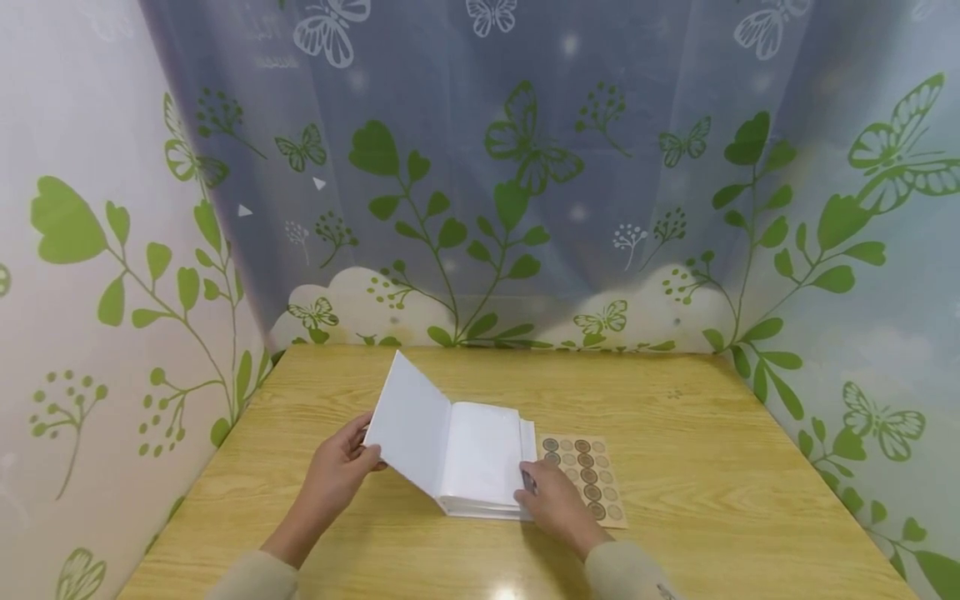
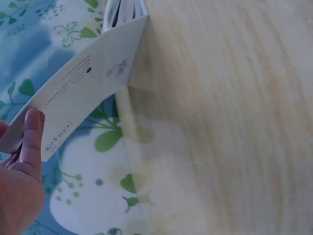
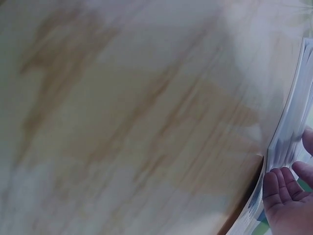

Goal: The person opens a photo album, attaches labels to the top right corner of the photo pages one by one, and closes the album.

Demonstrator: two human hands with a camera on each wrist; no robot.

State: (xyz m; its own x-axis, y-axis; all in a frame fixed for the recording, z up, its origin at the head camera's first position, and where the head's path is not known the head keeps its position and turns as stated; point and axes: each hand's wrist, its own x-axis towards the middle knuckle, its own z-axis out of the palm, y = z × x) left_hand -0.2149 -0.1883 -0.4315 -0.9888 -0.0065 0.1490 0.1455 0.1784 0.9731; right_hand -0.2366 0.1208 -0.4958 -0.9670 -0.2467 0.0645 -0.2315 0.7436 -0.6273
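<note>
A thick white book (image 1: 483, 454) lies on the wooden table with its front cover (image 1: 408, 425) raised at a slant to the left. My left hand (image 1: 345, 458) grips the cover's outer edge, thumb on the inner face and fingers behind. Small dark print shows on the outside of that cover (image 2: 73, 88) in the left wrist view. At the right edge of the pages, my right hand (image 1: 555, 500) holds the book's side between thumb and fingers. In the right wrist view its curled fingertips (image 3: 281, 178) meet the page edges (image 3: 288, 127).
A brown sheet of round stickers (image 1: 600, 479) lies right of the book, partly covered by my right hand. The wood-grain table (image 1: 697, 467) extends around them. Patterned cloth walls (image 1: 480, 208) with leaves and butterflies enclose its back and sides.
</note>
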